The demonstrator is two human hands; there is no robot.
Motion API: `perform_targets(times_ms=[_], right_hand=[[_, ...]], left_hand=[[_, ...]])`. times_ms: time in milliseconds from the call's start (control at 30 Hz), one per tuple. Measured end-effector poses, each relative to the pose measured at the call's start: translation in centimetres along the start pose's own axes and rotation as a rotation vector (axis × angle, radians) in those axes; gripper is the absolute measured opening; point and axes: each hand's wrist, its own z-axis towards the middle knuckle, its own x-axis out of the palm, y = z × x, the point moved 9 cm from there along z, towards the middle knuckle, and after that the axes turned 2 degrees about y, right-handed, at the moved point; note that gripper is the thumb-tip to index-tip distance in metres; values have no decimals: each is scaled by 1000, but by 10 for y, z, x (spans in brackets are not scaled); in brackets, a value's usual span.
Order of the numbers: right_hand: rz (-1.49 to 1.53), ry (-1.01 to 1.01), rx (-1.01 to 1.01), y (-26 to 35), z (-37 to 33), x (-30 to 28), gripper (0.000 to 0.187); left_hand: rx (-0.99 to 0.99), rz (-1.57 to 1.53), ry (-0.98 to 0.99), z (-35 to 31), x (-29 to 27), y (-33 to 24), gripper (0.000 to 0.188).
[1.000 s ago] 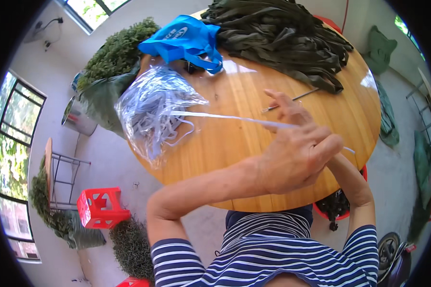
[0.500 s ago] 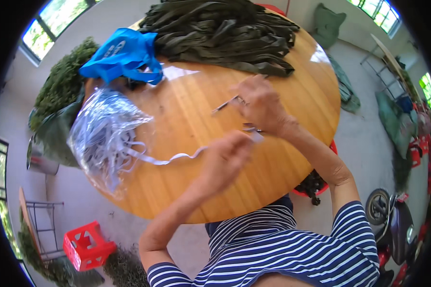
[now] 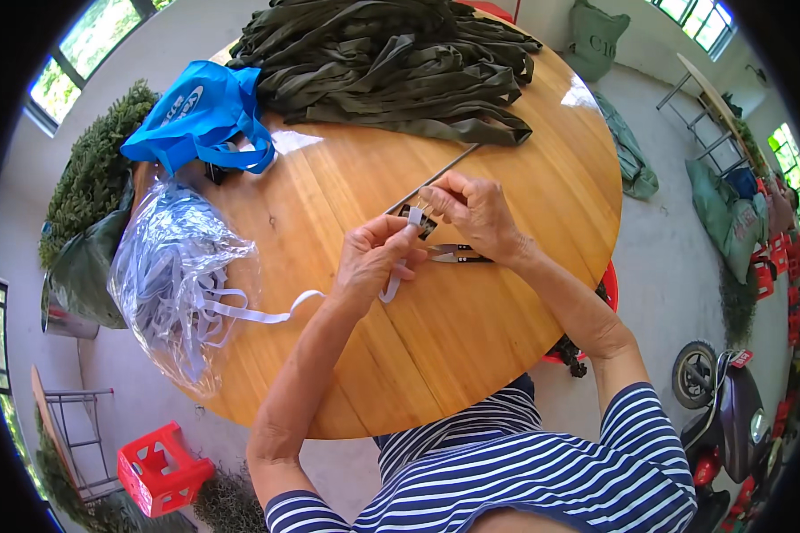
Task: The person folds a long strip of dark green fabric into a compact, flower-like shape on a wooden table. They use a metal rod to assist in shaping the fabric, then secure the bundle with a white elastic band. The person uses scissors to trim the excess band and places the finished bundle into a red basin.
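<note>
My left hand (image 3: 369, 258) is closed on a flat white elastic band (image 3: 304, 302), whose end stands up between thumb and forefinger. My right hand (image 3: 478, 213) pinches the wire handles of a small black clip (image 3: 428, 226), which looks like a binder clip, right beside the band's end. A thin metal rod (image 3: 444, 169) runs slantwise behind the clip; whether they are joined I cannot tell. Below my right hand, thread snips (image 3: 459, 254) lie on the table. The band trails left to a clear plastic bag (image 3: 173, 275) full of the same white band.
Dark olive fabric strips (image 3: 391, 71) are heaped at the far side of the round wooden table (image 3: 507, 311). A blue cloth bag (image 3: 196, 115) sits far left. Around the table stand a red stool (image 3: 162, 469), green sacks (image 3: 596, 40) and a motor scooter (image 3: 729, 409).
My hands have come together, with the band's end now up beside the clip. The snips now lie plainly on the table. The view has shifted slightly.
</note>
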Motion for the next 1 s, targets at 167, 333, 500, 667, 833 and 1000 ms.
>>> perform_targets(times_ms=[167, 333, 500, 667, 833, 1000], right_hand=[[11, 90, 109, -4, -1, 4, 35], [-394, 294, -46, 16, -3, 13, 49], [-285, 205, 3, 11, -3, 4, 56], [-151, 124, 110, 3, 1, -12, 58], [-126, 130, 45, 8, -4, -7, 63], [-135, 189, 144, 12, -10, 3, 60]], left_hand=[[1, 19, 31, -1, 2, 7, 20], [15, 54, 99, -10, 18, 5, 21], [7, 55, 80, -16, 17, -2, 21], [-64, 83, 139, -23, 8, -10, 21], [-78, 137, 162, -26, 13, -10, 20], [-123, 131, 166, -27, 15, -9, 20]])
